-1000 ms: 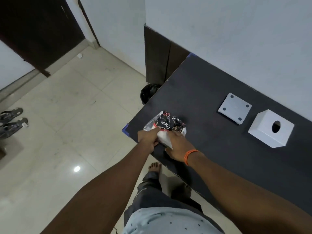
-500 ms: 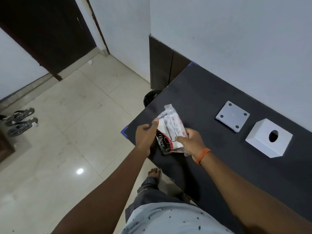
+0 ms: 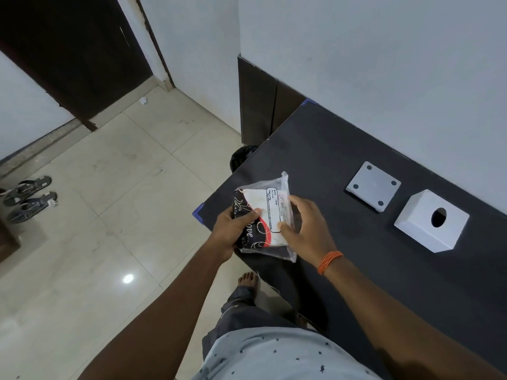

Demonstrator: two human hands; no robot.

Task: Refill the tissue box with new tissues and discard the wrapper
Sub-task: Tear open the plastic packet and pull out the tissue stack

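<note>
A plastic-wrapped pack of tissues (image 3: 262, 212), black and white with red trim, is held above the near left corner of the black table (image 3: 343, 256). My left hand (image 3: 230, 229) grips its left side with the thumb on top. My right hand (image 3: 304, 226) holds its right edge with thumb and fingers. The white tissue box (image 3: 430, 224) with a round hole stands on the table to the right. Its flat grey base plate (image 3: 372, 186) lies upside down beside the box, four dark feet showing.
A black-lined bin (image 3: 241, 157) stands on the floor just past the table's left edge. A dark cabinet (image 3: 260, 105) is behind it against the white wall. A pair of sandals (image 3: 30, 197) lies on the tiled floor at far left. My bare foot (image 3: 248, 281) is under the table edge.
Both hands lifted the tissue pack off the table and turned it over, so its white label side now faces up. The pack came slightly toward me.
</note>
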